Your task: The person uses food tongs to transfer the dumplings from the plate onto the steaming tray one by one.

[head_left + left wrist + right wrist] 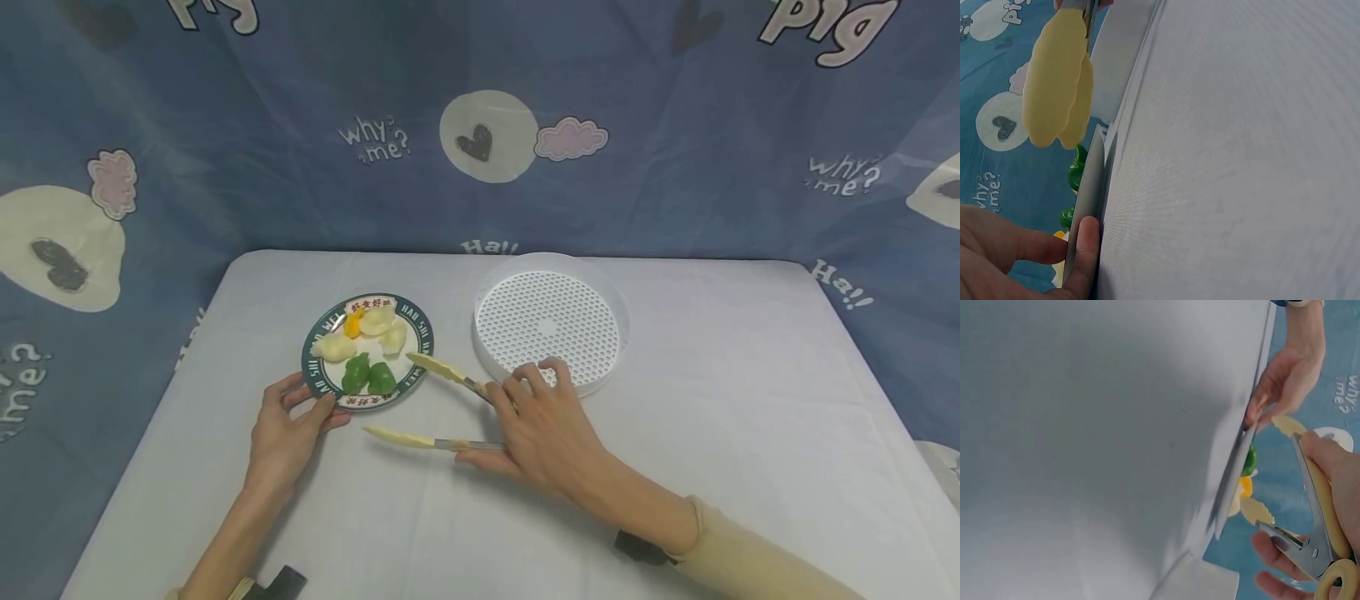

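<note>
My left hand point(281, 437) pinches the near-left rim of a round plate point(424, 333) with a green lettered border. The left wrist view shows a finger point(1085, 250) under the plate. On it lie several pale dumpling-shaped pieces point(336, 347), two green ones point(381, 379) and a small orange-yellow one point(352, 325). My right hand point(551, 437) holds a pair of tongs point(468, 445) with metal arms and pale yellow, leaf-shaped tips. The tips are spread apart, nothing between them, one near the plate's right rim and the other nearer me.
A white round steamer tray point(487, 362) with a perforated base stands right of the plate, partly behind my right hand's fingers. White cloth covers the table point(750, 417). A blue printed curtain point(675, 167) hangs behind and at the sides.
</note>
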A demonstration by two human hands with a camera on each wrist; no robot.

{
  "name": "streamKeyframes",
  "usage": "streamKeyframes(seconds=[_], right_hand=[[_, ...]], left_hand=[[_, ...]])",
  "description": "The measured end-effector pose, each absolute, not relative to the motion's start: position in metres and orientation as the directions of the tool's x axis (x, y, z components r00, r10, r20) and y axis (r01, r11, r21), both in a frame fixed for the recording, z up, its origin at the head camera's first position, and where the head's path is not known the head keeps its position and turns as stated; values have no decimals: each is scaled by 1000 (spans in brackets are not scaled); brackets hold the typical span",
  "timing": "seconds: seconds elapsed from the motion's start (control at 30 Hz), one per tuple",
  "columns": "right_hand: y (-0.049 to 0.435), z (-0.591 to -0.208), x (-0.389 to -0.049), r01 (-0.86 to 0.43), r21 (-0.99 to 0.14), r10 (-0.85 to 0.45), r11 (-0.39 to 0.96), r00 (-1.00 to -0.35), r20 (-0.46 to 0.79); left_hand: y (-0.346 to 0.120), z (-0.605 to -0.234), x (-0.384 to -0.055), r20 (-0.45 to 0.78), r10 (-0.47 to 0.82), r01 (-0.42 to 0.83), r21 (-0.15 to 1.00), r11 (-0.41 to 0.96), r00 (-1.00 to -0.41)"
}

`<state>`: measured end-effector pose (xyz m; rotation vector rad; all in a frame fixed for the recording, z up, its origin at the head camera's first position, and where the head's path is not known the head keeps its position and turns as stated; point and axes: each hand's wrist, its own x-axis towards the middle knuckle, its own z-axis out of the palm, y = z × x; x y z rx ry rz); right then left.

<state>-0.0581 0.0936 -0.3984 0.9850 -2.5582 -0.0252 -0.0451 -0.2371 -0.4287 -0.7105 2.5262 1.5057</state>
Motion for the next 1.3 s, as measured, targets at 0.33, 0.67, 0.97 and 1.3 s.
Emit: streamKeyframes(seconds=[0.33,0.67,0.97,1.3], right_hand=[[87,-396,-64,-636,139,-639,759,-687,346],[79,-395,-72,-651,156,-651,743,-650,391],[71,-394,-78,-656,160,-661,738,-652,373],[62,-391,-84,-658,193,-678,728,-650,342]], left_hand=[[-236,-431,-43,-321,-340,-445,804,396,-884],[-236,-429,-43,-327,-328,-441,812,382,-886],[-235,-428,-44,-322,-329,-438,813,384,-888],[-235,-428,-44,-309,-335,-429,817,386,-890]])
